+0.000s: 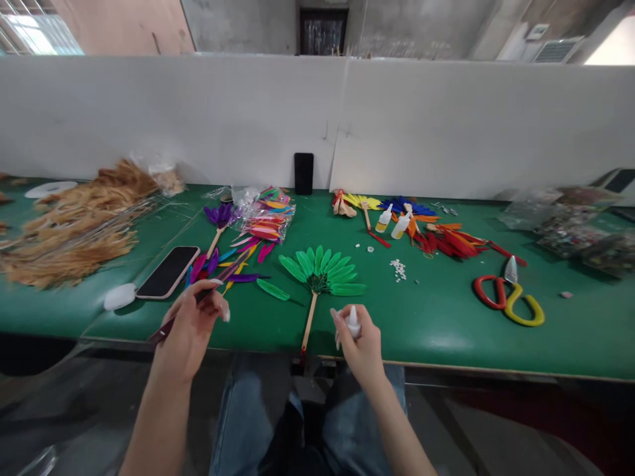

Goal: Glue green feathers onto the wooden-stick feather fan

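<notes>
Jeans-clad legs [233,410], cut off by the lower edge, are nearest the camera, below a smooth green bench [436,330] that stretches across the view to a white partition [198,119]. Past that partition, left to right, come a bright window [32,33], a bare grey wall [243,26] and a dark doorway [322,33]. At the bench's left, tawny feathers [99,218] spread beside a phone [169,272]; next, the left hand [186,324] has its fingers [221,305] pinching dark tweezers [166,329] above loose coloured feathers [242,278]. Midway between the hands lies a green feather fan [327,268] (its red-tipped stick reaches the bench's near edge). The right hand [364,340] has its fingers curled round a small white bottle [352,320]; farther right are white beads [397,269] and scissors [514,296]. Hard to make out: the tawny feathers run off the left edge, the tweezers' tips blur into the colours behind, so contact cannot be told, the right hand covers most of its bottle, and crinkled plastic bags [560,225] at far right obscure their contents.
</notes>
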### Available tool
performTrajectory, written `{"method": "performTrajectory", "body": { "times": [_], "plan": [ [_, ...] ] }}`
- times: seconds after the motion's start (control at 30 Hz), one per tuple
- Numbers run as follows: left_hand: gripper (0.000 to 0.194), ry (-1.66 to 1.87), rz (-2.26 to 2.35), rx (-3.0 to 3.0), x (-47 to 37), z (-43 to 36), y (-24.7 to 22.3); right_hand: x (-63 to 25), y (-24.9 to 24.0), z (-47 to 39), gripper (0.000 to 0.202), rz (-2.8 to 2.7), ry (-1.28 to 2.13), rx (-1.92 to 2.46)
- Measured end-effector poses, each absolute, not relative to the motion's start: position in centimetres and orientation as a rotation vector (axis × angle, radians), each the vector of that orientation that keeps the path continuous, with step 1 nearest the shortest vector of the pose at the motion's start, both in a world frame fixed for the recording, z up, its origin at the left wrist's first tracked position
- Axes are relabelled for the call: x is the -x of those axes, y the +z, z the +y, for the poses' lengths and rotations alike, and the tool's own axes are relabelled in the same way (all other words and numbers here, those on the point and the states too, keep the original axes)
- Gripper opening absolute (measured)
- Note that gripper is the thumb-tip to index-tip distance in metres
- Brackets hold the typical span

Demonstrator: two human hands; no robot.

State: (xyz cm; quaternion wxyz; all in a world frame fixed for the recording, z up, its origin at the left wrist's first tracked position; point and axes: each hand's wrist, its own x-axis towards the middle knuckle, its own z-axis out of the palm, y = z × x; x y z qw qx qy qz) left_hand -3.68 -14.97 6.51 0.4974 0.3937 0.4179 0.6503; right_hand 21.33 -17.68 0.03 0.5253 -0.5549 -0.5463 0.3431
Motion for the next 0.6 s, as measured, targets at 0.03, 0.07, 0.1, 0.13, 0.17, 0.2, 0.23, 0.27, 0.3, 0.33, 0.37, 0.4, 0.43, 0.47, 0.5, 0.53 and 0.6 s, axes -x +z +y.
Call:
{"method": "performTrajectory", "body": {
  "times": [0.03, 0.07, 0.1, 0.13, 0.17, 0.2, 0.23, 0.27, 0.3, 0.33, 0.37, 0.4, 0.43, 0.47, 0.5, 0.53, 0.6],
  "plan": [
    [0.03, 1.6, 1.031, -0.976, 3.3, -14.9, 6.7, -21.0, 0.4, -17.9, 0.021, -1.322, 0.874, 1.308],
    [0.033, 1.624, 1.042, -0.992, 3.0, -14.9, 6.9, -20.6, 0.9, -18.1, 0.022, -1.337, 0.937, 1.28],
    [0.034, 1.648, 1.037, -1.003, 2.7, -14.9, 7.2, -20.2, 1.4, -18.4, 0.022, -1.35, 1.003, 1.246],
    [0.031, 1.671, 1.01, -1.018, 2.4, -15.0, 7.6, -19.9, 2.0, -18.6, 0.022, -1.356, 1.06, 1.212],
    [0.029, 1.682, 0.963, -1.039, 2.1, -15.1, 8.0, -19.7, 2.6, -18.9, 0.022, -1.358, 1.101, 1.181],
    [0.027, 1.679, 0.903, -1.063, 1.8, -15.2, 8.5, -19.6, 3.3, -19.1, 0.021, -1.363, 1.125, 1.16],
    [0.027, 1.666, 0.841, -1.09, 1.5, -15.3, 9.1, -19.6, 3.9, -19.4, 0.021, -1.373, 1.134, 1.148],
    [0.027, 1.646, 0.789, -1.115, 1.1, -15.4, 9.6, -19.7, 4.5, -19.7, 0.02, -1.391, 1.143, 1.141],
    [0.027, 1.625, 0.752, -1.139, 0.6, -15.4, 10.2, -19.8, 5.1, -19.9, 0.019, -1.416, 1.156, 1.133],
    [0.03, 1.612, 0.734, -1.161, 0.1, -15.3, 10.8, -20.0, 5.5, -20.1, 0.017, -1.445, 1.17, 1.12],
    [0.037, 1.611, 0.733, -1.176, -0.6, -15.2, 11.3, -20.2, 5.7, -20.2, 0.015, -1.474, 1.18, 1.105],
    [0.045, 1.622, 0.74, -1.187, -1.3, -14.9, 11.7, -20.4, 5.8, -20.3, 0.014, -1.499, 1.174, 1.095],
    [0.051, 1.63, 0.751, -1.199, -2.0, -14.5, 12.0, -20.5, 5.7, -20.2, 0.014, -1.519, 1.152, 1.094],
    [0.055, 1.647, 0.767, -1.213, -2.8, -14.0, 12.2, -20.6, 5.4, -20.0, 0.015, -1.534, 1.115, 1.102],
    [0.058, 1.666, 0.793, -1.227, -3.6, -13.4, 12.3, -20.7, 5.0, -19.7, 0.016, -1.543, 1.067, 1.12],
    [0.058, 1.672, 0.799, -1.241, -4.3, -12.6, 12.2, -20.8, 4.4, -19.3, 0.017, -1.551, 1.016, 1.142],
    [0.058, 1.622, 0.755, -1.265, -5.7, -11.0, 11.8, -20.8, 2.8, -18.2, 0.017, -1.565, 0.924, 1.177]
  ]
}}
